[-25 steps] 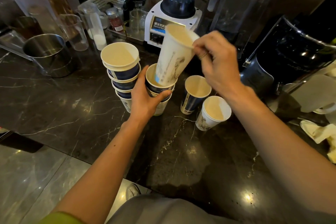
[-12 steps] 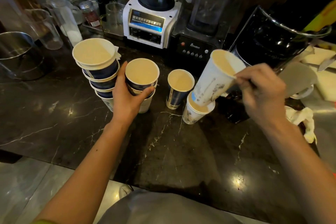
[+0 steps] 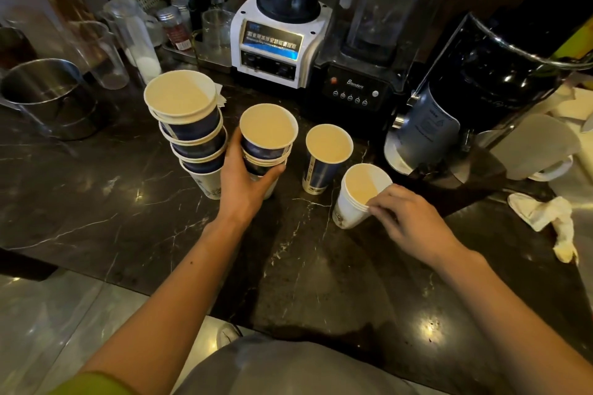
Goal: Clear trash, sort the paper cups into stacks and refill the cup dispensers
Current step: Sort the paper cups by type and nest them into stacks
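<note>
1. Centre frame: the left hand [image 3: 244, 183] wraps a short stack of blue cups [image 3: 268, 144] on the dark marble counter [image 3: 96, 202].
2. Right of centre, the right hand [image 3: 407, 221] pinches the rim of nested white cups [image 3: 359, 196], which tilt.
3. Best practice: seat them squarely, keeping white apart from blue.
4. A lone blue cup [image 3: 324, 159] stands between; a crumpled napkin [image 3: 545, 215] waits at right.
</note>
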A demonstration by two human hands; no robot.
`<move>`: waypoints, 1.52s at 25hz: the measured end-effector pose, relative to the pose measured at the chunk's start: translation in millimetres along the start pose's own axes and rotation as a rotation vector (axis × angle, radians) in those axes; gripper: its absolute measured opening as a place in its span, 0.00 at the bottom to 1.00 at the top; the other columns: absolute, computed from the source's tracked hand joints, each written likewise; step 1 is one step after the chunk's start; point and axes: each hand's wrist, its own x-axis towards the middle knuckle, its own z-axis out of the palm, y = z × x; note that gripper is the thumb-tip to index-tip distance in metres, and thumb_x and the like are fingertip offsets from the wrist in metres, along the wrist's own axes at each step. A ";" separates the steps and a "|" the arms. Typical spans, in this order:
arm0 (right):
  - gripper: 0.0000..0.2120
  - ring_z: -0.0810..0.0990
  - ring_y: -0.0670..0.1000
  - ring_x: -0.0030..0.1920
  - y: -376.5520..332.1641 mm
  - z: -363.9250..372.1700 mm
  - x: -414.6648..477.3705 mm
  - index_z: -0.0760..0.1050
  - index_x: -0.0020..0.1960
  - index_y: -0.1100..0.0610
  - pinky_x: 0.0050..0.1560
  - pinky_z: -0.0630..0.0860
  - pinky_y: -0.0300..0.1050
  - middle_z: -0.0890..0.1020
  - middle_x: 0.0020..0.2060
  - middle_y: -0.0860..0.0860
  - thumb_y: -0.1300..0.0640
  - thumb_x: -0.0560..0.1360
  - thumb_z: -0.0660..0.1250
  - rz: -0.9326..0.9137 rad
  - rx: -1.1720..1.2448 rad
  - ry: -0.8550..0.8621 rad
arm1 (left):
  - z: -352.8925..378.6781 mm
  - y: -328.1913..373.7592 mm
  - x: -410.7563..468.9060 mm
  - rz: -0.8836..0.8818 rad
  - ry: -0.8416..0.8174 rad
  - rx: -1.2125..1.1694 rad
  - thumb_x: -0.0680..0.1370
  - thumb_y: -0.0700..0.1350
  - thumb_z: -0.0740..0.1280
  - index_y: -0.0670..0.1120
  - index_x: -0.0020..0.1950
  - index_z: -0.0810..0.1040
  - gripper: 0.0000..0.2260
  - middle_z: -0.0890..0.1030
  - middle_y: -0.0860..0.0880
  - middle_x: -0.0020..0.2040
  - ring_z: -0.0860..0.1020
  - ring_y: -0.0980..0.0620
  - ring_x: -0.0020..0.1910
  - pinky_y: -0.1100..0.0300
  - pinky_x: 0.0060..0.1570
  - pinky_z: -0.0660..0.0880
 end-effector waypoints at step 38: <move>0.13 0.76 0.52 0.60 -58.7 -13.7 95.0 0.78 0.62 0.56 0.70 0.61 0.46 0.81 0.56 0.51 0.54 0.79 0.65 -0.335 0.031 0.217 | -3.0 -8.3 -28.5 -0.013 -0.081 -0.021 0.69 0.49 0.77 0.52 0.74 0.61 0.38 0.68 0.65 0.65 0.65 0.76 0.64 0.59 0.67 0.67</move>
